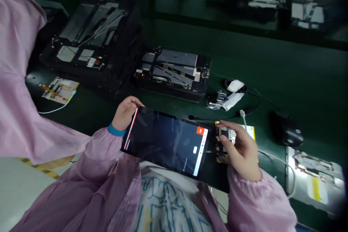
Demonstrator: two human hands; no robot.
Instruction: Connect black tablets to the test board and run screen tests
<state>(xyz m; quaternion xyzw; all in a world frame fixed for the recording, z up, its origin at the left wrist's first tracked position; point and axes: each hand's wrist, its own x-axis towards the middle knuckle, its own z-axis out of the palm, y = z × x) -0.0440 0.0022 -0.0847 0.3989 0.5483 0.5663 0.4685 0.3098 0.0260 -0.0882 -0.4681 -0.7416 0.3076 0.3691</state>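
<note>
My left hand [125, 113] grips the upper left edge of a tablet [165, 141], its fingers partly behind it. The tablet tilts over the bench's front edge; its lit screen is mostly dark, with a red box and white strip at the right. My right hand [244, 152] is just right of the tablet, over a board with yellow edges [250, 133]. Its thumb and index finger curl toward each other around a small dark part with a white label [231, 135]. Whether they hold this part is unclear. A white cable plug [243, 114] lies behind that hand.
Stacked dark device panels [89, 32] and a smaller stack [174, 69] stand behind the tablet. Right are a computer mouse [289, 130] and a silver panel [323, 185]. A taped clear disc [214, 100] lies among black cables. Another person's pink sleeve [19, 72] reaches in from the left.
</note>
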